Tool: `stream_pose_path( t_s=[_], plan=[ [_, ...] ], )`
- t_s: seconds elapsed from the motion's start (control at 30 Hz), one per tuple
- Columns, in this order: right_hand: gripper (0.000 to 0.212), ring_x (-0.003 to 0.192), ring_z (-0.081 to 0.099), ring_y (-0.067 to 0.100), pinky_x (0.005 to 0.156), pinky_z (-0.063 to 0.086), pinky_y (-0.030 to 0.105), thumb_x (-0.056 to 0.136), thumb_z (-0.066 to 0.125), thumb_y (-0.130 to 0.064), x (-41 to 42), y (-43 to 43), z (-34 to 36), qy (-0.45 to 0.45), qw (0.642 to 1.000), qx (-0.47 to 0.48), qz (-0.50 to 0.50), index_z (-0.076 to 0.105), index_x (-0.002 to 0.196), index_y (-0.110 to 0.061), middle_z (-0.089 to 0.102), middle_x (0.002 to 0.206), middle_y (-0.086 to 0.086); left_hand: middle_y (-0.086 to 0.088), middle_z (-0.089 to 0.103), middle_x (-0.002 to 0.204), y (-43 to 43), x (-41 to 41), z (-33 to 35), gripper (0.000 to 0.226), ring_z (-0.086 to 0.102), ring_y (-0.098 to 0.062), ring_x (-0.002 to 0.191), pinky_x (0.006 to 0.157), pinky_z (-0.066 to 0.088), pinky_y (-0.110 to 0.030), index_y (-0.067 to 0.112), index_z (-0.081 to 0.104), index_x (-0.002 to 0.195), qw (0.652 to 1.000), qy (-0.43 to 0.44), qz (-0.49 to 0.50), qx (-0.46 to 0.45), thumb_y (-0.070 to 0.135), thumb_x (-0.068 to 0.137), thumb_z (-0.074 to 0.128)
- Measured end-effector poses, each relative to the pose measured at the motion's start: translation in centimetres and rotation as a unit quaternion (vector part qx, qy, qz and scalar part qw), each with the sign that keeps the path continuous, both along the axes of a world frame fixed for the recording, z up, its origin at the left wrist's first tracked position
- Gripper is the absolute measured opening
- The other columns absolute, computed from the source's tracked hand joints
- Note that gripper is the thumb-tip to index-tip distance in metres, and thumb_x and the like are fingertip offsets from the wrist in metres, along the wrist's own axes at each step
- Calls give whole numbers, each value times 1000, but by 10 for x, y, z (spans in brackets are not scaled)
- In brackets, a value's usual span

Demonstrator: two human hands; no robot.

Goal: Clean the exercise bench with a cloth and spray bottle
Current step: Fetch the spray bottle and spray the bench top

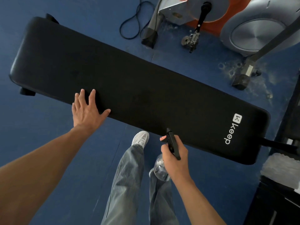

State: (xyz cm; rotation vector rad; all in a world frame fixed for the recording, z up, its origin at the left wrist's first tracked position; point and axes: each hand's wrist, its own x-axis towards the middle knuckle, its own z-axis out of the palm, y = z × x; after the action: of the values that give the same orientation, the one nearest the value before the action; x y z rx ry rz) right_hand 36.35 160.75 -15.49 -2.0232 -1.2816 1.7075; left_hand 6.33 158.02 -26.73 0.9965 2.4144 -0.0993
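Blue floor (48,151) lies all around a long black bench (129,82).

On the right hand (174,155), the fingers (162,139) are curled tight round the top of the spray bottle (159,168). One finger sits on the trigger. The black nozzle points at the near edge of the bench, close to the end with the white word on it. The clear part of the bottle hangs below the hand, over the person's leg.

I think the job now is to spray. To do it well, tip the nozzle up so it wets the top of the pad, not the side or the floor. Give short squeezes and go along the whole bench, end to end.

The left hand (88,109) is wide open. It holds nothing. Its fingertips (93,91) lie straight and spread on the near edge of the bench. It is well apart from the nozzle, which is good, as it will not get wet.

A grey fluffy thing (279,166) sits at the right side. It may be the cloth, but I cannot tell. Beyond the bench stands an exercise bike (253,34), and a black cable (129,25) lies on the floor.
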Motion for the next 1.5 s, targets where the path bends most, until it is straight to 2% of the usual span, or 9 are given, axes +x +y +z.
stream_pose_path(
  t_s=[0.2,0.4,0.6,0.77,0.9,1.1,1.23,1.33,1.5],
  plan=[
    [9,53,47,12,54,44,32,91,58,-22,-14,11,-13,-46,998,11,39,63,84,-19,52,60,-3,-12,-5,169,-6,-18,-1,105,-5,-34,156,125,16,-52,30,5,160,998,-19,62,-25,69,82,64],
    [26,49,43,9,52,41,27,93,57,-20,-21,26,-16,-66,994,25,82,50,68,-19,46,57,-6,-6,-8,169,-3,-20,-1,105,-9,-30,156,113,38,-58,32,2,159,996,-37,73,-36,69,82,65],
    [26,53,42,11,53,42,32,91,56,-15,-28,30,-13,-57,989,34,131,47,67,-18,44,58,-3,-9,-2,169,-5,-23,-1,106,-4,-32,156,117,34,-56,32,7,159,997,-31,68,-21,70,80,67],
    [18,50,40,10,49,40,27,89,55,-1,-38,29,-2,-2,987,41,158,64,87,-16,44,55,-7,-13,11,166,-7,-32,-1,102,8,-37,154,123,20,-54,31,18,156,998,-11,57,5,69,77,69],
    [26,50,40,13,48,40,26,90,54,0,-56,31,5,17,985,34,167,67,92,-22,44,56,-3,-13,1,168,-15,-49,0,106,-2,-35,155,124,14,-53,31,11,158,994,-7,110,10,69,78,69],
    [14,52,45,12,49,42,30,90,56,-8,-86,41,0,8,986,22,167,65,82,-15,49,59,10,-15,-2,168,-19,-61,-3,114,-2,-35,156,123,24,-54,25,7,160,993,-25,119,-3,68,77,71],
    [13,58,50,10,55,46,22,92,58,-7,-99,44,-8,-6,984,37,174,61,79,-7,57,73,20,-12,-3,169,-15,-62,-2,113,-4,-34,156,117,36,-54,26,6,160,992,-31,124,-3,66,78,73],
    [18,60,50,12,56,45,25,93,58,-8,-107,41,-11,-7,983,34,181,57,76,-4,55,73,22,-10,-5,169,-17,-61,1,112,-6,-32,156,107,44,-54,28,5,160,992,-32,121,-5,67,79,71],
    [15,63,53,10,54,46,16,94,58,-8,-126,42,-8,-11,986,27,165,61,81,-1,59,79,24,-11,-2,168,-20,-62,1,111,-3,-33,156,110,42,-52,27,7,160,993,-21,113,4,69,78,69]
  ],
)
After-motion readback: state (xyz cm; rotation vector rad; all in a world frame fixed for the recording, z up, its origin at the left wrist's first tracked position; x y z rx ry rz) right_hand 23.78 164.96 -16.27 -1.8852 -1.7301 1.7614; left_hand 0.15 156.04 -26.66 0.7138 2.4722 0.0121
